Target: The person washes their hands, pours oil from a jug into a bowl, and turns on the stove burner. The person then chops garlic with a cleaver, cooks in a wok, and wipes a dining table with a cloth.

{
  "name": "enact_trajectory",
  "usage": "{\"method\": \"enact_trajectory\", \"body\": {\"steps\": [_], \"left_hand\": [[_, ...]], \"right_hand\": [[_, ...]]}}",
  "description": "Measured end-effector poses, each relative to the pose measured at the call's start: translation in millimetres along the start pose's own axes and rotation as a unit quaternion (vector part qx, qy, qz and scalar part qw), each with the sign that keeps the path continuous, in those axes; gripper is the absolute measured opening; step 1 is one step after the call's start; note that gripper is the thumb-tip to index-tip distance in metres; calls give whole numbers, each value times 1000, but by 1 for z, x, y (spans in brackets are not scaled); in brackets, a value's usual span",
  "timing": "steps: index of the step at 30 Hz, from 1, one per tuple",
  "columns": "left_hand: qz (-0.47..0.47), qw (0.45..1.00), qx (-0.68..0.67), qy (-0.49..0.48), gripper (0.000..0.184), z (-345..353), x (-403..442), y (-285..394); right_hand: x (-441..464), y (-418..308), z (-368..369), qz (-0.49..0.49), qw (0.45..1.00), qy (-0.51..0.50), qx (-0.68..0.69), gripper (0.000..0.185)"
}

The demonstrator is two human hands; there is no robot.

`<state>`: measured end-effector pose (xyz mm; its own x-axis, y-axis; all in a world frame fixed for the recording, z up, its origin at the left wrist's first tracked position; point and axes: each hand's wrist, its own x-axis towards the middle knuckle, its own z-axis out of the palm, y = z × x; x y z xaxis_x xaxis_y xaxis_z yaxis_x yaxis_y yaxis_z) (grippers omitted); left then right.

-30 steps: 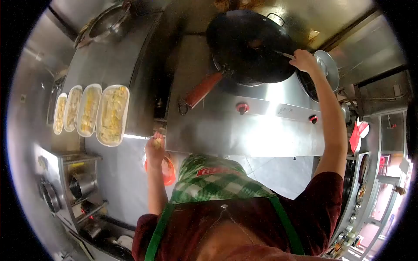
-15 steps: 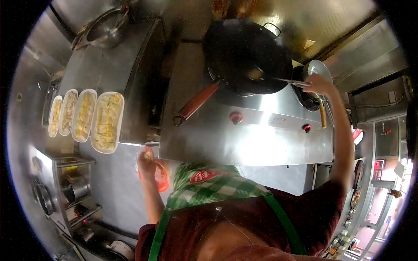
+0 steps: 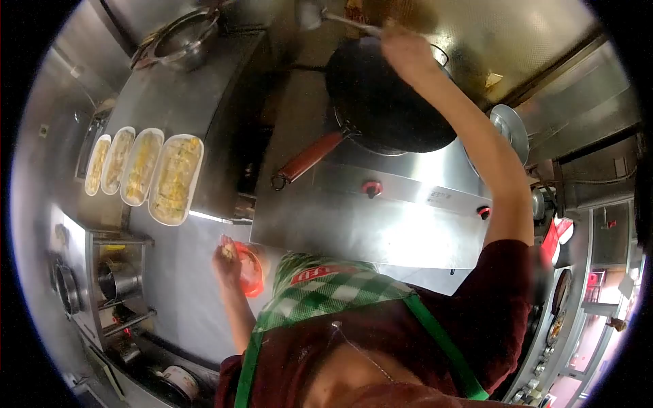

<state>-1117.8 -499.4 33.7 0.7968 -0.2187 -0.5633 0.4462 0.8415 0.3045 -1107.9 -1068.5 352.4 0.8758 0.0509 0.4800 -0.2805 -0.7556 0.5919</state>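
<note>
My right hand (image 3: 407,51) is up above the far rim of the black wok (image 3: 381,102), its fingers closed round the handle of a metal ladle (image 3: 352,24). The ladle's blurred round head (image 3: 310,13) points left, beyond the wok. A wooden handle (image 3: 313,160) sticks out of the wok toward me. Low on the left, my left hand (image 3: 227,260) is closed, with something pale and small at the fingers that I cannot make out. Beside that hand, an orange-red container or bag (image 3: 252,270) with whitish contents partly shows.
Several white oblong trays of pale and yellow food (image 3: 175,180) line the left counter. Metal bowls or strainers (image 3: 182,42) stand behind them. The steel stove front (image 3: 367,231) carries red-black knobs (image 3: 371,188). A metal lid or bowl (image 3: 510,132) is at right. A shelf rack (image 3: 122,241) stands lower left.
My right hand has swung the ladle up out of the wok and over to the far left. My left hand has moved slightly down beside the orange-red container.
</note>
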Motion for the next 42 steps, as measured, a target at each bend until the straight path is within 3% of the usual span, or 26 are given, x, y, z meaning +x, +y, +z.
{"method": "enact_trajectory", "body": {"steps": [2,4,6,8,9,10,11,13,14,15,17,18,19,21,25,27,28,31,33,36,38,39,40,41,42], "left_hand": [[-6,1000,-8,2,32,1,4,2],[6,999,31,-23,31,-16,15,2],[36,990,112,-74,30,-42,29,-3],[-6,999,44,-23,29,-20,13,-6],[-27,1000,13,2,29,-10,8,-8],[38,979,194,-47,29,-21,13,-10],[104,919,366,-99,29,-37,26,-9],[167,833,510,-138,29,-41,39,-14],[163,841,500,-125,29,-39,39,-17],[125,890,428,-100,29,-32,38,-18],[23,981,190,-20,29,-4,28,-17],[-45,998,25,29,29,10,22,-17],[-34,998,28,33,29,15,18,-18],[-17,998,36,44,29,16,11,-18],[25,997,72,17,30,-41,11,-5],[40,996,70,40,30,-50,0,3],[3,1000,20,4,30,-65,2,12],[13,1000,6,8,31,-64,-8,16],[16,999,7,49,32,-51,-8,11],[16,998,7,67,33,-32,-6,4],[17,998,-3,58,33,-30,-5,6],[17,998,-14,50,33,-32,-4,5],[17,999,-19,47,33,-38,-2,4],[17,999,-25,44,34,-44,-1,3],[16,999,-20,44,34,-53,2,5]], "right_hand": [[28,-22,-34,-11,998,-46,-52,13],[26,1,-54,-4,995,-101,-11,12],[12,43,-67,25,982,-185,20,13],[-29,114,-46,43,958,-270,86,22],[-57,142,-43,11,962,-249,112,23],[-71,145,-71,34,936,-312,157,23],[-82,149,-98,59,906,-369,200,23],[-128,183,-80,4,904,-410,123,26],[-134,181,-85,15,887,-437,148,26],[-141,178,-90,27,868,-464,175,27],[-147,167,-87,59,828,-513,216,27],[-147,156,-78,77,810,-535,229,26],[-147,144,-66,94,791,-555,242,26],[-154,118,-20,50,832,-470,290,26],[-128,65,25,150,873,-329,326,30],[-100,59,13,138,934,-219,245,32],[-85,56,-3,138,949,-170,227,30],[-43,20,-44,144,983,-54,104,20],[-25,-14,-28,67,997,32,-2,13],[-2,-17,-28,-32,997,32,-60,13],[-11,23,-40,-65,996,-29,59,9],[-19,50,-41,7,986,-126,108,13],[-33,77,-58,26,980,-162,113,19],[-51,118,-28,68,942,-287,160,23],[-74,132,-58,39,956,-217,194,24]]}}
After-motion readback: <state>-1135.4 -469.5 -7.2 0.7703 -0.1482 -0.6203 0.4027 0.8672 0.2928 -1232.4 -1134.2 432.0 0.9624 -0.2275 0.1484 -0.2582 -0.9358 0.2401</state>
